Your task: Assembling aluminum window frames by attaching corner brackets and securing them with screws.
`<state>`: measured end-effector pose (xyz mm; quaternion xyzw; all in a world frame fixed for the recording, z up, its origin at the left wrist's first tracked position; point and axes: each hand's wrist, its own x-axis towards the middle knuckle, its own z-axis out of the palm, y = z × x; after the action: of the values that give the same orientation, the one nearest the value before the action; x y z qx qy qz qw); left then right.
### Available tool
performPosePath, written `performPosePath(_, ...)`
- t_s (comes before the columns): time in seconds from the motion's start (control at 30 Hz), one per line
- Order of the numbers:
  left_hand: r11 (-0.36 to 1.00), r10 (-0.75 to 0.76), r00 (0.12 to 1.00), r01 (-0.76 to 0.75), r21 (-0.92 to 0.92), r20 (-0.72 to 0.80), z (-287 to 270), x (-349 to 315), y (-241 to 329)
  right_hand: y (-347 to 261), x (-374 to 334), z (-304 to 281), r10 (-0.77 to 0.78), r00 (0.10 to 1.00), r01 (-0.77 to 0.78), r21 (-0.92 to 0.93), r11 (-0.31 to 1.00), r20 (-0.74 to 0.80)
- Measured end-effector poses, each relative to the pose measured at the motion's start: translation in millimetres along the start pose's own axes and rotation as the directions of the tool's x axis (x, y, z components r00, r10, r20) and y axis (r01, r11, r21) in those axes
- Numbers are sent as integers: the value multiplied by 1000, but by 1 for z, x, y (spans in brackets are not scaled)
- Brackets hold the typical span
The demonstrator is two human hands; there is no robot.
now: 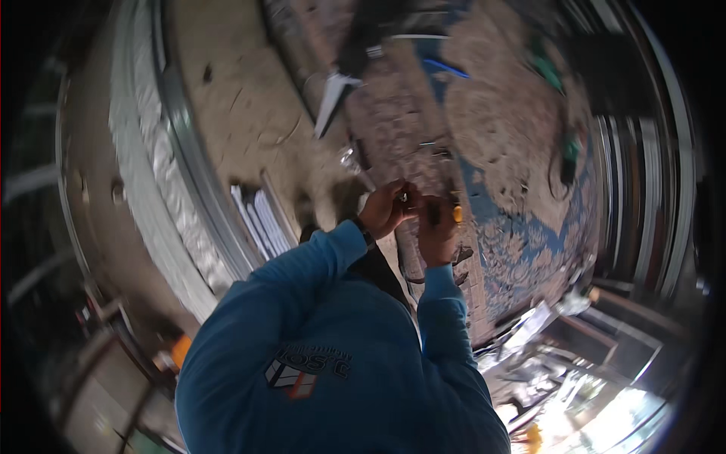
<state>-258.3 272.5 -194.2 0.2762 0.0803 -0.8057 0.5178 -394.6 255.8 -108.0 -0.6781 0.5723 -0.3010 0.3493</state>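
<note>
My left hand (pixel 384 209) is in front of my body, thumb and fingers pinched around a small shiny piece (pixel 403 197) too small to name. Right beside it, my right hand (pixel 437 240) is closed on a tool with a yellow end (pixel 457 213). The rest of that tool is hidden by the fingers, and its kind cannot be made out. The two hands nearly touch at the fingertips. Both sleeves are blue, and a dark band circles my left wrist. Below the hands, my shoe and part of the carpet (pixel 514 219) show.
Long metal profiles (pixel 200 163) and a silver wrapped bundle (pixel 151 144) run along the left. Short pale bars (pixel 261 219) lie nearer. Ahead are a white angled piece (pixel 331 102) and a blue strip (pixel 446 69). A green tool (pixel 571 151) lies right, before stacked profiles (pixel 646 197).
</note>
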Motion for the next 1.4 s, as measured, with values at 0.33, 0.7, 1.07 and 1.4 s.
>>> performPosePath(0.33,933,282,952,-244,-263,118,-27,-113,63,-77,-18,80,-173,960,188,-49,981,220)
performPosePath(0.7,987,60,995,-70,144,78,68,25,-12,33,12,-15,-119,984,87,-225,970,-132)
performPosePath(1.07,-12,-118,984,-139,990,136,119,236,-112,228,44,-133,404,803,-464,-35,885,-439)
performPosePath(1.4,-320,-99,930,-367,873,355,142,253,-100,238,26,-183,81,806,-414,-459,786,-587)
